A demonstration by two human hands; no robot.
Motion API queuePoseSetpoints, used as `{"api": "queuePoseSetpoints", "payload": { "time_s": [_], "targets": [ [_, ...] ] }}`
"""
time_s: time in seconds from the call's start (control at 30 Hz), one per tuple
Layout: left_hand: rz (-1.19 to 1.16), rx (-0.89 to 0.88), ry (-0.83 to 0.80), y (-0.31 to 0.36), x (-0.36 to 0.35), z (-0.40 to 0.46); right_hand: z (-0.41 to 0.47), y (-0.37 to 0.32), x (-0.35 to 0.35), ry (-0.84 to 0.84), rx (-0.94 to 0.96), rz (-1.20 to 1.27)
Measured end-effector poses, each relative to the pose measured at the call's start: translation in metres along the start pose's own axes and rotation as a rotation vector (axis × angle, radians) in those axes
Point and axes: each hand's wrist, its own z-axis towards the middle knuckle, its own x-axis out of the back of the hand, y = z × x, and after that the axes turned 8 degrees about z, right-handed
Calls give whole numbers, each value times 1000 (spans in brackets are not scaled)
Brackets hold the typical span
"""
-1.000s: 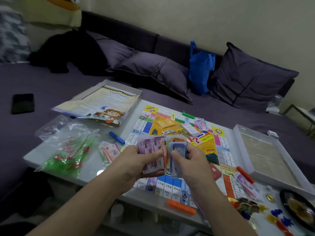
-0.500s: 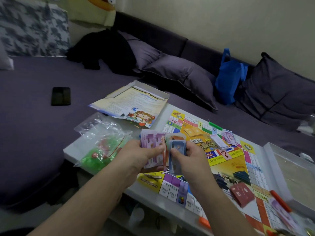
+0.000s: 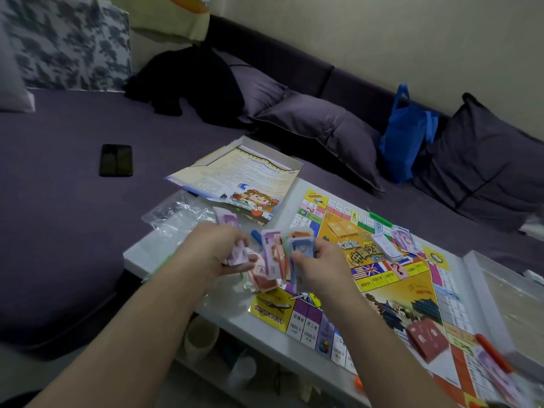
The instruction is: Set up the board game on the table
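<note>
A fan of play money [image 3: 278,254] is pinched in the right hand [image 3: 319,267] over the table's [image 3: 235,307] near edge, beside the game board [image 3: 391,293]. The left hand [image 3: 216,248], motion-blurred, grips purple notes [image 3: 235,254]; its grip hides their lower edges.

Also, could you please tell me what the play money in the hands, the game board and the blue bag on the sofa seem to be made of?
Play money: thin printed paper, matte; the notes fan and bend.
Game board: likely glossy printed card or laminated paper; it lies flat with a slight sheen.
Blue bag: apparently soft fabric, perhaps non-woven; it slumps, handles upright.
</note>
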Motion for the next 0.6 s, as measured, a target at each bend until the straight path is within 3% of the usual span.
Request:
{"api": "queuePoseSetpoints", "payload": {
  "time_s": [0.17,0.3,0.43,0.6],
  "targets": [
    [40,-10,90,8,3,-2,14,0,-26,-172,-12,-285],
    [-2,-3,92,12,-4,-2,15,2,-34,-169,17,-429],
    [-22,-68,58,7,-5,-2,7,3,-21,-144,-34,-320],
    [10,-141,-144,-4,-21,-17,-17,-2,36,-50,-85,86]
  ]
}}
